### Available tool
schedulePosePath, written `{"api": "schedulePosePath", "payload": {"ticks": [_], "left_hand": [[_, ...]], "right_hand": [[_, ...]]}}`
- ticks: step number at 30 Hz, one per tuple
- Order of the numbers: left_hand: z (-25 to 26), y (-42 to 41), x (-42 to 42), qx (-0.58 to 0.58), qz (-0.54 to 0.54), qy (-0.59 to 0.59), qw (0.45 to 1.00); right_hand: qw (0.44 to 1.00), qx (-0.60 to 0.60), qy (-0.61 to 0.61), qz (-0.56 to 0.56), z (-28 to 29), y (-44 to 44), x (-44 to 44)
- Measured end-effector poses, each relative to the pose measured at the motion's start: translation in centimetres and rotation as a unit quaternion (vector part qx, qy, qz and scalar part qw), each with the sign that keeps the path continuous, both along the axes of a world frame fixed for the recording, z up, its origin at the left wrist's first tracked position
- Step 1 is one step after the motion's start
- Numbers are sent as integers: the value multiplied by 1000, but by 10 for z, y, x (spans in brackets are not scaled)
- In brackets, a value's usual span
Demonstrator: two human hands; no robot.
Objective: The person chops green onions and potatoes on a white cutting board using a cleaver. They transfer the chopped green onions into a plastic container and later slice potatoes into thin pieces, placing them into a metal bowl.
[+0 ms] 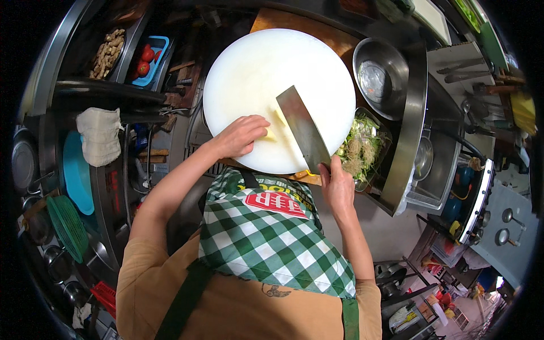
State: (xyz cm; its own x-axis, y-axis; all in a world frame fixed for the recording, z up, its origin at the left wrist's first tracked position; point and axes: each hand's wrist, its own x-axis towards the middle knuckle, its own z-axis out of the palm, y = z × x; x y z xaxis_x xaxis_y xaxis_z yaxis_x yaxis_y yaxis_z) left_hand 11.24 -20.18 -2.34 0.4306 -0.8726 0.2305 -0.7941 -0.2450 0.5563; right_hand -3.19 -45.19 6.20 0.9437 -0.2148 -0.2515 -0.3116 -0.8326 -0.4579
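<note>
On a round white cutting board (255,68) lies a pale yellow peeled piece of food (268,135), maybe ginger or potato. My left hand (243,135) rests over its left end with the fingers curled on it. A metal cleaver (302,127) is gripped by its handle in my right hand (339,182), at the lower right rim of the board. Its broad blade slants up and left over the board, to the right of the piece. Another pale yellow bit (280,115) shows at the blade's left side, partly hidden by it.
Right of the board are a steel bowl (401,80) and a container of green trimmings and roots (363,148), close to my right hand. A metal sink (437,191) lies farther right. At the upper left stand ginger roots (108,53) and a blue basket (163,42) of tomatoes.
</note>
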Motion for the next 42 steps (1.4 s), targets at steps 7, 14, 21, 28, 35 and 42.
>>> {"api": "schedulePosePath", "payload": {"ticks": [7,14,21,28,35,42], "left_hand": [[-9,26,-24,-50,296,62,952],[-15,1,-55,-108,323,182,922],[-7,13,-40,-99,256,100,956],[-5,7,-11,-44,147,14,988],[-16,6,-21,-71,212,91,970],[2,-7,-32,-93,250,15,964]], "right_hand": [[1000,6,20,18,-1,11,-3],[999,-40,9,14,-6,7,5],[998,-34,-46,31,1,18,5],[999,-30,-45,-2,3,25,13],[999,-28,-19,-11,2,23,8],[999,-22,-6,-30,1,22,7]]}}
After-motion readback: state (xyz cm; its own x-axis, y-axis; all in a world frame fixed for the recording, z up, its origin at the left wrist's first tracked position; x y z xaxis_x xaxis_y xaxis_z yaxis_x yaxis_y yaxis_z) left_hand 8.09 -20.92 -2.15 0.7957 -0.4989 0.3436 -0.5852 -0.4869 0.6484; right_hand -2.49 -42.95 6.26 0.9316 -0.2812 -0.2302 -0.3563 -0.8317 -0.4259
